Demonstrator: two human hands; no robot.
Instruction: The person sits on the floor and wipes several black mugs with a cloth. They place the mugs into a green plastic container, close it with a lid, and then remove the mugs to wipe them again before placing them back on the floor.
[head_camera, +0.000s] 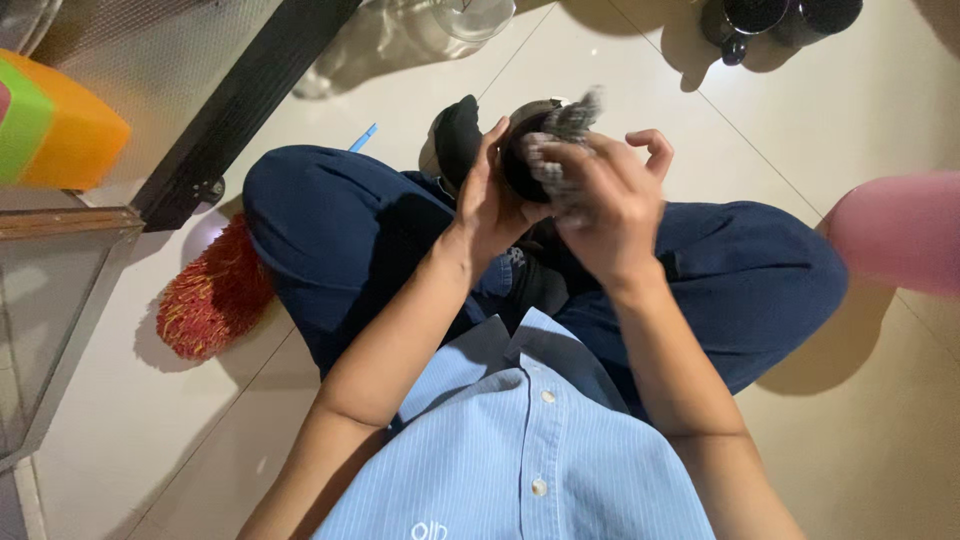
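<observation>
I sit cross-legged on a tiled floor in dark blue trousers and a light blue striped shirt. My left hand (490, 205) grips the side of a dark round cup-like vessel (522, 160) held above my lap. My right hand (608, 205) is closed on a grey scrubbing pad (568, 125) pressed against the vessel's mouth. The vessel is mostly hidden by both hands, so its exact shape is unclear. A dark foot or sock (458, 135) shows just beyond the hands.
An orange-red fuzzy duster or brush (212, 295) lies on the floor by my left knee. A blue pen (363, 137), a clear glass (470, 15), dark cups (785, 18), a pink round object (900, 230) and an orange-green container (55, 125) on a black-framed glass shelf (240, 100) surround me.
</observation>
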